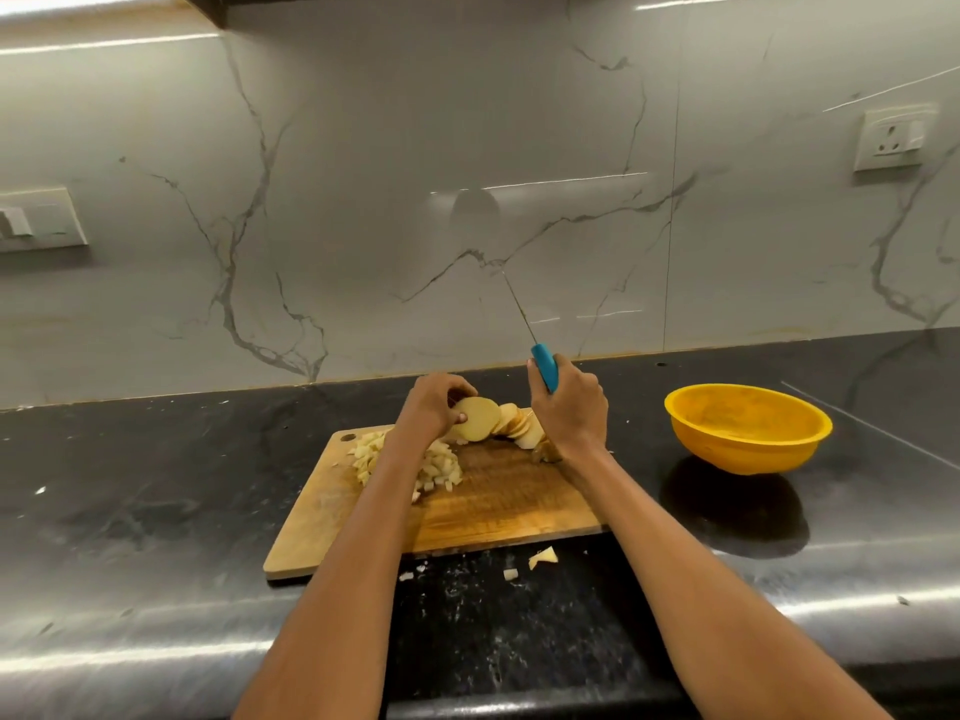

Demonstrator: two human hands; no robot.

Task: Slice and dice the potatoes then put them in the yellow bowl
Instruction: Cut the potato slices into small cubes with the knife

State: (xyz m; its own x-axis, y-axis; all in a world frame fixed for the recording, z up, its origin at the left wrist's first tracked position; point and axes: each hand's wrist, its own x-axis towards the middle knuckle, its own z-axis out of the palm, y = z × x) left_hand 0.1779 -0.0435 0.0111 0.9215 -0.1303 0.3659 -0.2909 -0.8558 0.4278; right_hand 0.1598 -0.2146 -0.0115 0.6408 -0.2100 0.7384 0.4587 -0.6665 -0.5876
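On the wooden cutting board a row of round potato slices leans along the far edge. My left hand pinches the front potato slice and holds it upright. A pile of diced potato lies on the board's left part, partly hidden by my left forearm. My right hand grips the blue handle of a knife, its thin blade pointing up and away above the slices. The yellow bowl stands to the right of the board and looks empty.
The board lies on a black stone counter in front of a marble wall. A few potato scraps lie on the counter near the board's front edge. Wall sockets sit at the far right and left.
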